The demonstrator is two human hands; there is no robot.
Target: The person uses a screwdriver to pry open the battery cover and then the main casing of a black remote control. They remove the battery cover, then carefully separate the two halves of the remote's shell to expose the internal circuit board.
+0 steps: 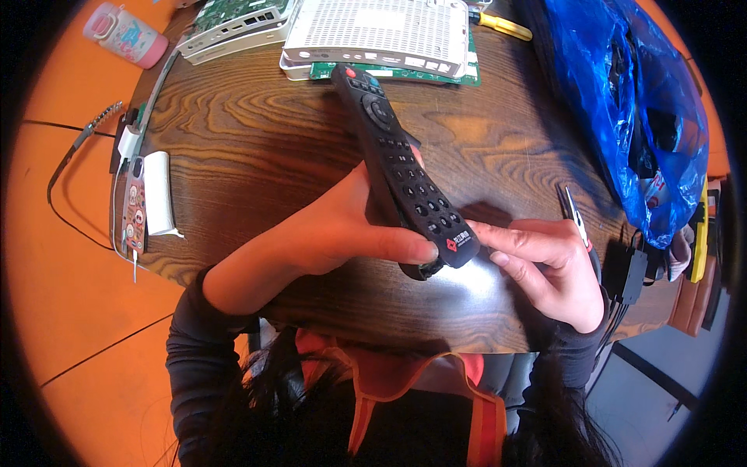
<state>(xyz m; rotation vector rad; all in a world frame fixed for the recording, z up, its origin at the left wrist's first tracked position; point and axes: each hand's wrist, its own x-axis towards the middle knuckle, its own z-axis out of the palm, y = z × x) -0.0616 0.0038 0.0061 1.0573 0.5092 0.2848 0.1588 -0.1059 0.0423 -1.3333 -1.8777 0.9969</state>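
Observation:
A black remote control (pixel 397 159) is tilted above the wooden table, its far end near the white boxes. My left hand (pixel 342 214) is closed round its left side and underside, with the thumb near the close end. At that end the top shell stands apart from the lower part, and a bit of green circuit board (pixel 427 269) shows in the gap. The fingertips of my right hand (pixel 548 261) are bent together against the right edge of the same end. What the left fingers do underneath is hidden.
White device casings (pixel 377 35) with green boards lie at the back, next to a yellow-handled screwdriver (pixel 504 26). A blue plastic bag (pixel 599 101) fills the right side, near pliers (pixel 574 214). Leftward are a phone (pixel 135 204), a white roll (pixel 159 193), cables and a pink-lidded cup (pixel 124 35).

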